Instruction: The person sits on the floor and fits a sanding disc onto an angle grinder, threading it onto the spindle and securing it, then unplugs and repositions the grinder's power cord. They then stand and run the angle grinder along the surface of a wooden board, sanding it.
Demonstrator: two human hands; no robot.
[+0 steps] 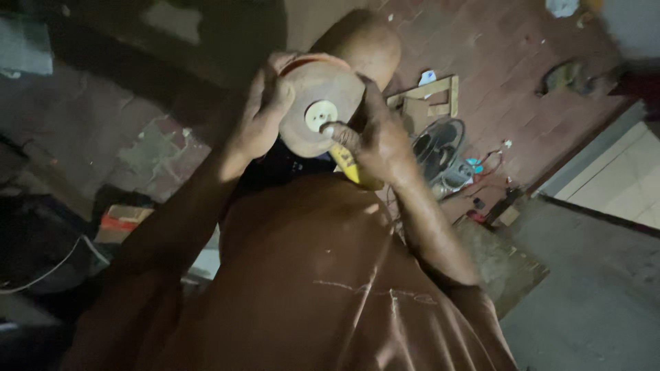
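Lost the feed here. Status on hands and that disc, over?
Left hand grips round brown disc by its rim. Right hand holds yellow tool, finger on pale hub. Nothing blocking.

The reddish brick-tiled floor (509, 62) carries a pale wooden frame (433, 93), a round wire fan guard (438, 148) and scattered small scraps.

close head view, steeply downward

The room is dim. A reddish brick floor (509, 62) carries a small wooden frame (430, 96), a dark round fan grille (438, 145) and scattered scraps; a pale tiled floor (622, 182) lies beyond.
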